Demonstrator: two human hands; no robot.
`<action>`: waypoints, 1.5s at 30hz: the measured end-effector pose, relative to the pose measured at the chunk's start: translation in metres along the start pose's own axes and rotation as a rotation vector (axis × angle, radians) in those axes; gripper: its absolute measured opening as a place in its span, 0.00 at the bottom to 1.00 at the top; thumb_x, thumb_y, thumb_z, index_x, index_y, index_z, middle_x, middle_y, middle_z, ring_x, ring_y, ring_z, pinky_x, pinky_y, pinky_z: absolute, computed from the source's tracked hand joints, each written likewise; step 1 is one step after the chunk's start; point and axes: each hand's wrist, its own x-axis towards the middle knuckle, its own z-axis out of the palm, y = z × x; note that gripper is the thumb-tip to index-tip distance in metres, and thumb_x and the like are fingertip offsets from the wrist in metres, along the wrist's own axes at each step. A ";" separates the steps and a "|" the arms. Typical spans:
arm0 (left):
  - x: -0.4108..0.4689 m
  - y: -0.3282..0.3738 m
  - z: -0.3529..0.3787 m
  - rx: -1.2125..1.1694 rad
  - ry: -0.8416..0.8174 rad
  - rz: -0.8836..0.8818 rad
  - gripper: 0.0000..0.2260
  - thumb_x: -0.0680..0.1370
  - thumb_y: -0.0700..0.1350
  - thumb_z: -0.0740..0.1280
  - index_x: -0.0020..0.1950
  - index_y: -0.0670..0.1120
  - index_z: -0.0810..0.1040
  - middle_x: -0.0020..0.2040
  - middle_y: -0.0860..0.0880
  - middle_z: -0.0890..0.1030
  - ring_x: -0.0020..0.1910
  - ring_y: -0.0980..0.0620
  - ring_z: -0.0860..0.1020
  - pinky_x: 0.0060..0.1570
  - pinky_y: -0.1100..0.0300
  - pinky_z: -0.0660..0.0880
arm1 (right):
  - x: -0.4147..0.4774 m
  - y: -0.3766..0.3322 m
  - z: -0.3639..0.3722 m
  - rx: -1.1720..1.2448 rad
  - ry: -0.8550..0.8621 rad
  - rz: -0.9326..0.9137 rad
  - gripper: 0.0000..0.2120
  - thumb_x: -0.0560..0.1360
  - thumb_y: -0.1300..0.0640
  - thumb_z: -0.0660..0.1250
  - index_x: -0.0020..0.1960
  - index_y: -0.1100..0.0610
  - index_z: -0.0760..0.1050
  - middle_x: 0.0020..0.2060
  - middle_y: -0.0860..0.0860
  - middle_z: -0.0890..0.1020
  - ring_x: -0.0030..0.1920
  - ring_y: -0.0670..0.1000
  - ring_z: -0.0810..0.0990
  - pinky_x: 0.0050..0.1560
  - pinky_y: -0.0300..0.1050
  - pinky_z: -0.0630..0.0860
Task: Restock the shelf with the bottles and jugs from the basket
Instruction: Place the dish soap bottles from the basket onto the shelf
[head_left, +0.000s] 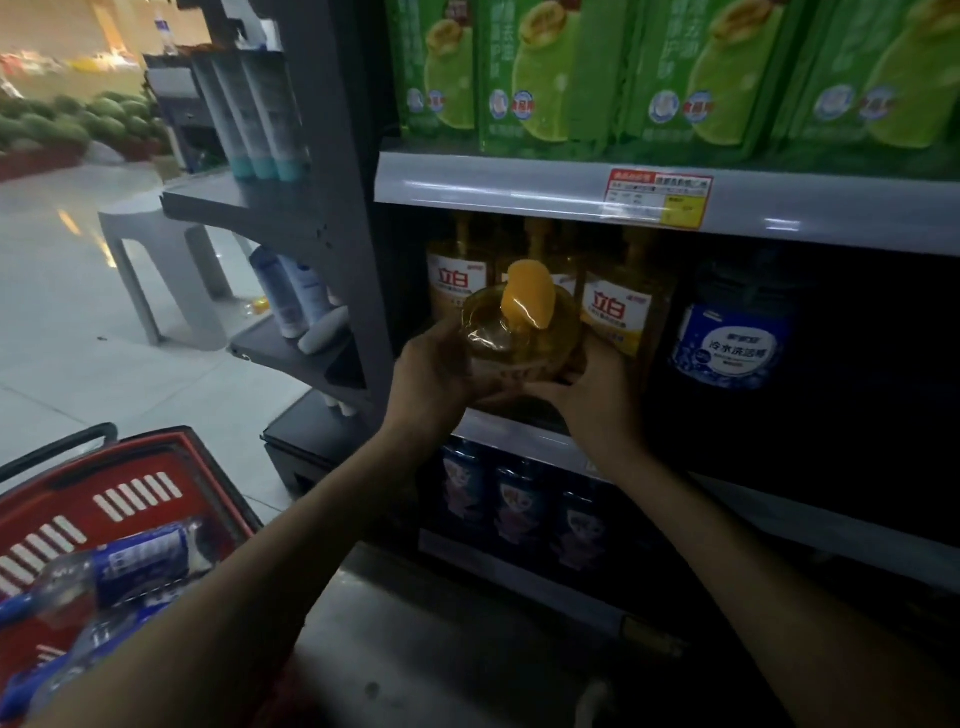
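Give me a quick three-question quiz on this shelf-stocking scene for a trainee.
1. True or false: the left hand and right hand both hold the yellow bottle.
2. The basket is: A red, B green, C grey.
3. Fill in: the jug right of the stocked bottles has a ___ label.

Key: 1 true; 2 A; 3 blue.

Both bare forearms stretch forward and up, angling in toward each other. Left hand (434, 376) cups the left side of the yellow pump bottle (519, 338), fingers curled round it. Right hand (597, 402) wraps the lower right side, fingers tucked beneath. The hands sit close together, almost level.
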 end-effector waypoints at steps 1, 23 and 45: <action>0.005 -0.001 0.004 0.004 -0.005 -0.005 0.26 0.70 0.43 0.80 0.66 0.50 0.79 0.58 0.54 0.86 0.59 0.57 0.84 0.60 0.46 0.81 | 0.003 0.003 -0.002 0.023 0.003 0.020 0.30 0.64 0.55 0.82 0.61 0.41 0.75 0.59 0.48 0.83 0.64 0.51 0.80 0.62 0.61 0.78; 0.036 -0.021 0.038 -0.234 0.149 -0.229 0.27 0.70 0.46 0.82 0.65 0.47 0.76 0.59 0.50 0.85 0.58 0.52 0.84 0.57 0.44 0.83 | 0.025 0.013 0.017 0.132 0.141 0.172 0.30 0.67 0.63 0.81 0.66 0.53 0.76 0.62 0.50 0.82 0.65 0.52 0.80 0.60 0.60 0.81; -0.049 -0.003 -0.035 0.263 -0.089 -0.172 0.24 0.79 0.49 0.73 0.73 0.52 0.72 0.64 0.56 0.79 0.62 0.58 0.77 0.61 0.57 0.76 | -0.023 -0.034 -0.002 -0.043 -0.151 0.165 0.24 0.72 0.60 0.78 0.65 0.50 0.76 0.57 0.47 0.79 0.55 0.45 0.79 0.56 0.46 0.81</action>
